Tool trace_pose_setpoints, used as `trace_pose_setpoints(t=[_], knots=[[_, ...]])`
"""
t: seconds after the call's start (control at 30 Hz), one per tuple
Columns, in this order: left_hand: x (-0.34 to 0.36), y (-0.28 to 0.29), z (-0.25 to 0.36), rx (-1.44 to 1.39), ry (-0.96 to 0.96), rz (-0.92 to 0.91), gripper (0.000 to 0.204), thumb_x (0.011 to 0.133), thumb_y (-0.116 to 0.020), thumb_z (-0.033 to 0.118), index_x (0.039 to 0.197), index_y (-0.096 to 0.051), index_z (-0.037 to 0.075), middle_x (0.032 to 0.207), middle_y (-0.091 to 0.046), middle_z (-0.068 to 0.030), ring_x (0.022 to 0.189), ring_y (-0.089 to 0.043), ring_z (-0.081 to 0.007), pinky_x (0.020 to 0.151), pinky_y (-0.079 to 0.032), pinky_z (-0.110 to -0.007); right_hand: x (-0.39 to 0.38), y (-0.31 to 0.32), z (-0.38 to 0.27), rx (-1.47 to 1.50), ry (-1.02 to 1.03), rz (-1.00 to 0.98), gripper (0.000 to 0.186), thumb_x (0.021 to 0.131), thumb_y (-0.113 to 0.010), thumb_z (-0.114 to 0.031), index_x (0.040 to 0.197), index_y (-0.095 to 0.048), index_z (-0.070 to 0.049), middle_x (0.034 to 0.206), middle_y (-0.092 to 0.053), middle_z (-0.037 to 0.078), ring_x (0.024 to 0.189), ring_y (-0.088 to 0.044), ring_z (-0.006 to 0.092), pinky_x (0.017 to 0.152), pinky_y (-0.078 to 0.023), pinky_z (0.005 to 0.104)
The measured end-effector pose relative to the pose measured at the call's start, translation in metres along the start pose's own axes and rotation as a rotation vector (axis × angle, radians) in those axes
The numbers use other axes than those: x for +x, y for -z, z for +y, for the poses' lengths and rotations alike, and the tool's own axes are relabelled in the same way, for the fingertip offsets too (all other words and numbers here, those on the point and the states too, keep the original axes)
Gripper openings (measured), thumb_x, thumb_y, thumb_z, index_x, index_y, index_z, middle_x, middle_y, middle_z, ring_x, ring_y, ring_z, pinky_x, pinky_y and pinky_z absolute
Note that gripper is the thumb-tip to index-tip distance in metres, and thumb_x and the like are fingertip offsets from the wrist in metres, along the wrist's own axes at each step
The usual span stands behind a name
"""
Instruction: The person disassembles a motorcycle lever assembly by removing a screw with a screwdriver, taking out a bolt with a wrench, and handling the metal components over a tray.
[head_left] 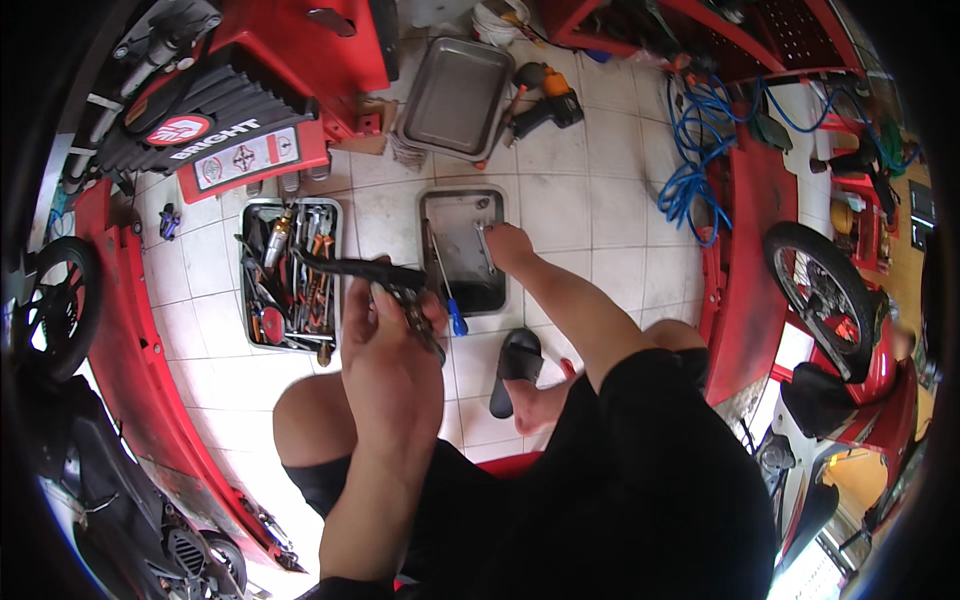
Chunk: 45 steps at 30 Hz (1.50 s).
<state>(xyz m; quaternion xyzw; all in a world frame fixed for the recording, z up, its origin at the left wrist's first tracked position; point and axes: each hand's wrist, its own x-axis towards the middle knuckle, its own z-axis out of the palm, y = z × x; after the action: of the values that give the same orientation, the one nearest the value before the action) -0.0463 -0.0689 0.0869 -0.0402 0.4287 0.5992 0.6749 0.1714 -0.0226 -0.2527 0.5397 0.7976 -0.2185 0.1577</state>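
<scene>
My left hand [385,350] is closed around a black hand lever [362,268] with a metal mount at its base, held up above the floor. Its curved tip points left, over the edge of a tray [338,225] full of tools. Farther right, my right hand [510,247] reaches into a shallow metal tray [462,203]. Its fingers are closed on a slim silver wrench [487,250], partly covered by the hand. A blue-handled screwdriver [456,316] leans across that tray's near left side, and small metal parts lie near its far edge.
Beyond stands a larger grey tray [455,95], with an orange-and-black power tool [548,108] beside it. A coiled blue hose [695,150] lies at the right. Red lift platforms [150,340] flank the tiled floor, and a motorcycle wheel [820,295] stands at the right. A black slipper [517,365] is near my foot.
</scene>
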Motion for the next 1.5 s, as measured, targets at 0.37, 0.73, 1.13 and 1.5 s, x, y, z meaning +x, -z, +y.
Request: trace_pose_setpoints(t=[0.37, 0.73, 1.13, 1.5], knots=[[-0.03, -0.012, 0.01, 0.036, 0.07, -0.012, 0.039, 0.1, -0.047, 0.017, 0.137, -0.041, 0.006, 0.106, -0.053, -0.0083, 0.083, -0.048, -0.0201, 0.076, -0.038, -0.033, 0.082, -0.029, 0.003, -0.15, -0.04, -0.176, 0.027, 0.086, -0.052, -0.009, 0.106, -0.068, -0.001, 0.111, -0.065, 0.018, 0.098, -0.068, 0.0333, 0.073, -0.058, 0.0437], [-0.028, -0.005, -0.013, 0.087, 0.028, 0.035, 0.033, 0.102, -0.043, 0.018, 0.132, -0.041, 0.004, 0.098, -0.053, -0.0082, 0.084, -0.05, -0.0183, 0.08, -0.04, -0.034, 0.076, -0.027, 0.003, -0.012, -0.079, 0.158, 0.018, 0.084, -0.053, -0.011, 0.097, -0.062, -0.003, 0.103, -0.063, 0.018, 0.087, -0.068, 0.0324, 0.071, -0.058, 0.0437], [-0.033, -0.005, -0.011, 0.104, 0.021, 0.097, 0.041, 0.101, -0.047, 0.017, 0.139, -0.038, 0.006, 0.108, -0.056, -0.0046, 0.088, -0.052, -0.0163, 0.077, -0.039, -0.032, 0.066, -0.055, -0.016, 0.151, -0.059, 0.138, 0.023, 0.084, -0.053, -0.012, 0.102, -0.063, -0.003, 0.107, -0.063, 0.015, 0.098, -0.064, 0.032, 0.083, -0.054, 0.0418], [-0.026, -0.014, -0.003, 0.163, -0.029, 0.096, 0.044, 0.101, -0.045, 0.019, 0.141, -0.033, 0.006, 0.112, -0.054, -0.0104, 0.09, -0.049, -0.0162, 0.074, -0.038, -0.03, 0.071, -0.053, -0.044, 0.218, 0.146, 0.063, 0.018, 0.079, -0.059, -0.012, 0.094, -0.067, -0.008, 0.109, -0.063, 0.011, 0.102, -0.063, 0.0306, 0.084, -0.054, 0.0434]])
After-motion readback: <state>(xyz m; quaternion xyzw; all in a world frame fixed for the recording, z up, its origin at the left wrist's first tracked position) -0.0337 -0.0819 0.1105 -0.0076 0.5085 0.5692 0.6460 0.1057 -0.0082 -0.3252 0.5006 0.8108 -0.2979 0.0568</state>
